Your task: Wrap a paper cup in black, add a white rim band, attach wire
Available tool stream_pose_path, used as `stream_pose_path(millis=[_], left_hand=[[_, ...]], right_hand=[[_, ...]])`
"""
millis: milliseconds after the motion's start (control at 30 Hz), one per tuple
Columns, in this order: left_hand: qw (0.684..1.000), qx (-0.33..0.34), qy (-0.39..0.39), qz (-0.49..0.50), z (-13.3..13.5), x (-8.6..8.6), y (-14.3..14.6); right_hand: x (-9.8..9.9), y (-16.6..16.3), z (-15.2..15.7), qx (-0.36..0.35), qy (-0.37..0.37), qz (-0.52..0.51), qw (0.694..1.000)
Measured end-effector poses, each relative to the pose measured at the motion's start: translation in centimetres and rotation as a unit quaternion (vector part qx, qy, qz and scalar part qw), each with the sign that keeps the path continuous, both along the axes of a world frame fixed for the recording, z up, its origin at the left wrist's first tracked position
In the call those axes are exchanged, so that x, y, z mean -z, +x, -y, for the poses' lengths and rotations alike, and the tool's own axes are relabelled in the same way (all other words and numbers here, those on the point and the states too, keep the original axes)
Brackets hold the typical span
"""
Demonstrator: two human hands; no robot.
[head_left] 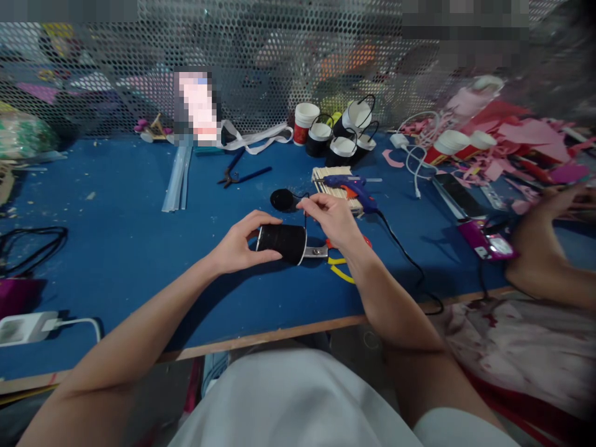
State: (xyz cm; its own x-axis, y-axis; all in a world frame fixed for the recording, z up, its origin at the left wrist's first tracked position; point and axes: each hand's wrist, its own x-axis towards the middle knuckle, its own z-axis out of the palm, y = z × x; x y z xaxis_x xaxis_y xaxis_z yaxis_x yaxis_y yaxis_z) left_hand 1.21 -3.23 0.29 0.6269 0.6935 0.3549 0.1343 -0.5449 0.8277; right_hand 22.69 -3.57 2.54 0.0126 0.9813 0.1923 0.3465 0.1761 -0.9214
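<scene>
My left hand (238,244) is wrapped round a paper cup (282,243) covered in black, with a white rim. The cup lies on its side just above the table, its mouth towards the right. My right hand (331,217) pinches a thin black cord (305,218) close above the cup's rim. Behind the cup sits a round black ball of cord (282,200). Scissors (343,274) with red and yellow handles lie partly under my right wrist, their blades hidden behind the cup.
A blue glue gun (347,181) rests on a stack of pale sticks (321,174). Pliers (242,176), clear glue sticks (176,180) and black cups with handles (341,149) stand or lie farther back. At right are pink scraps (531,133), a phone (459,194) and another person's arm (540,248).
</scene>
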Motion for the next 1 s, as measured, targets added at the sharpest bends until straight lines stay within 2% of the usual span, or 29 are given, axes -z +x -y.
stream_pose_path(millis=[533,833,1000], left_hand=[[0.998,-0.004,0.043,0.036,0.0,-0.1,0.0],[0.995,-0.019,0.080,0.052,-0.1,0.2,0.0],[0.993,-0.022,0.096,0.059,-0.2,0.3,0.1]], right_hand=[[0.1,-0.2,0.1,-0.015,-0.037,0.060,0.997],[0.8,-0.2,-0.1,-0.038,-0.044,0.046,0.997],[1.3,0.0,-0.4,-0.061,-0.076,0.027,0.995]])
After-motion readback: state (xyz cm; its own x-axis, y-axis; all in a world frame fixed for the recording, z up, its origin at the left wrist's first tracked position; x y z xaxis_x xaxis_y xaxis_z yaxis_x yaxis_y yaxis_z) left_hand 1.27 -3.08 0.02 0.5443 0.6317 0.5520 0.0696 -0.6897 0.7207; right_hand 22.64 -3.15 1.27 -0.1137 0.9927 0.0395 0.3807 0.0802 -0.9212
